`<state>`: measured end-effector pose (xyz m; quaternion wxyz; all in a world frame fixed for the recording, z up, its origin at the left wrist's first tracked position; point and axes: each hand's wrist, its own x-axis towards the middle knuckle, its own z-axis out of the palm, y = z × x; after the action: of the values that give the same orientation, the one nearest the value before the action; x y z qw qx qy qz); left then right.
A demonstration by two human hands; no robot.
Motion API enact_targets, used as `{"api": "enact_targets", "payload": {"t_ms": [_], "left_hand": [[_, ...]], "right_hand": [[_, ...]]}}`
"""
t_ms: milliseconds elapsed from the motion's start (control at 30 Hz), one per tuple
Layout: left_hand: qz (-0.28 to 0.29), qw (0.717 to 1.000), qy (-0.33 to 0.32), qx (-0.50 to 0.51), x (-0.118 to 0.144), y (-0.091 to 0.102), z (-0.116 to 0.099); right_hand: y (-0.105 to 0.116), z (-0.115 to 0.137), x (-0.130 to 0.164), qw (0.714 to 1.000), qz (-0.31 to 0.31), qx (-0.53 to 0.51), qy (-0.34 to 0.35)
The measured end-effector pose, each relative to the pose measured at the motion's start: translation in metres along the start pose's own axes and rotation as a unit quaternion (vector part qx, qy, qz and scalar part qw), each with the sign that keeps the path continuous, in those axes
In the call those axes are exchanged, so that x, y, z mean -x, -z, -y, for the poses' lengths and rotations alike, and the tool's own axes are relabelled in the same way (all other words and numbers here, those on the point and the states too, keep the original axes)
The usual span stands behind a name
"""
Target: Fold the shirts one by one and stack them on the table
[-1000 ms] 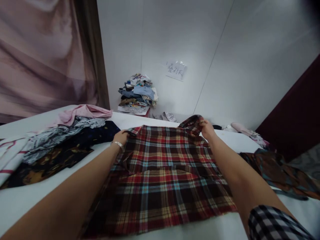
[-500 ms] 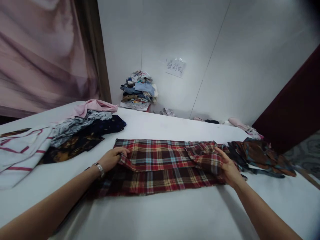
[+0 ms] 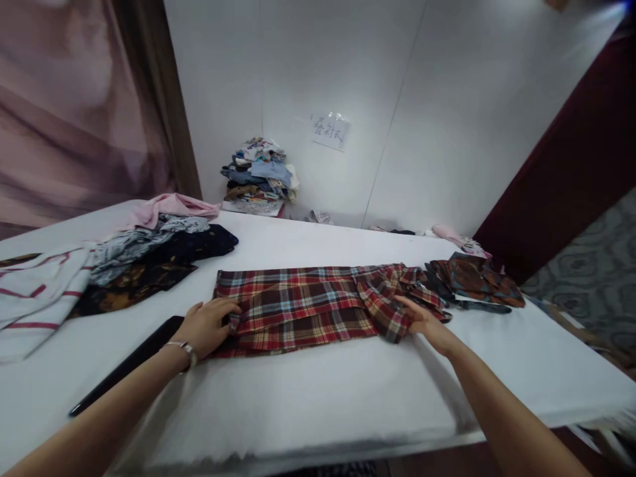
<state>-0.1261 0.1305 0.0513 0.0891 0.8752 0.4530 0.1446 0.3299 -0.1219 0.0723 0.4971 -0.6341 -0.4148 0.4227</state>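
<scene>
Plaid shirt (image 3: 308, 308) lay mid-tabletop (image 3: 348, 391), folded into long narrow band running left-right, collar end bunched at right. Left hand (image 3: 206, 324) flat on band's left end, fingers curled over edge, pinching cloth. Right hand (image 3: 422, 321) open, palm down, pressing bunched right end. Step, by my read: lengthwise fold done, smoothing/holding ends. Next fold would need both ends gripped, bunch flattened first. Dark patterned garment (image 3: 472, 281) just right of shirt. Pile of clothes (image 3: 124, 258) far left. Black strip (image 3: 124, 364) near left wrist.
</scene>
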Motion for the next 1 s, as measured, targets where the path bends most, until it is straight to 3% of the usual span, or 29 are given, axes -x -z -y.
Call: {"api": "enact_targets", "payload": {"t_ms": [67, 133, 200, 300, 400, 533, 633, 700, 800, 933, 1000], "left_hand": [[0.006, 0.999, -0.032, -0.002, 0.001, 0.0, 0.002], [0.015, 0.997, -0.078, 0.027, -0.002, 0.001, 0.003], [0.003, 0.993, -0.096, 0.067, -0.007, 0.003, 0.004], [-0.041, 0.995, -0.038, 0.079, -0.011, 0.008, 0.002], [0.027, 0.999, 0.0, 0.034, -0.008, 0.014, -0.005], [0.142, 0.99, -0.011, -0.019, 0.003, 0.028, -0.016], [0.148, 0.989, -0.017, -0.002, 0.005, 0.039, -0.028], [0.111, 0.992, -0.042, 0.039, 0.002, 0.041, -0.044], [0.065, 0.984, -0.094, 0.134, -0.01, 0.03, -0.086], [0.08, 0.96, -0.158, 0.218, -0.035, -0.004, -0.161], [0.097, 0.956, -0.155, 0.23, -0.052, -0.022, -0.196]], "right_hand": [[0.0, -0.003, 0.002, 0.999, 0.022, 0.043, 0.003], [-0.005, -0.004, -0.001, 0.998, 0.006, 0.066, 0.022], [-0.012, -0.003, -0.008, 0.996, -0.041, 0.057, 0.052], [-0.022, 0.007, -0.016, 0.981, -0.141, -0.03, 0.129], [-0.027, 0.02, -0.017, 0.96, -0.187, -0.095, 0.183], [-0.027, 0.022, -0.01, 0.966, -0.176, -0.065, 0.176], [-0.027, 0.014, -0.005, 0.965, -0.19, -0.051, 0.175], [-0.029, 0.009, -0.003, 0.966, -0.192, -0.032, 0.173], [-0.034, 0.003, -0.002, 0.965, -0.179, 0.014, 0.194], [-0.039, -0.001, -0.002, 0.954, -0.162, 0.092, 0.235], [-0.038, -0.003, -0.002, 0.946, -0.154, 0.14, 0.249]]}}
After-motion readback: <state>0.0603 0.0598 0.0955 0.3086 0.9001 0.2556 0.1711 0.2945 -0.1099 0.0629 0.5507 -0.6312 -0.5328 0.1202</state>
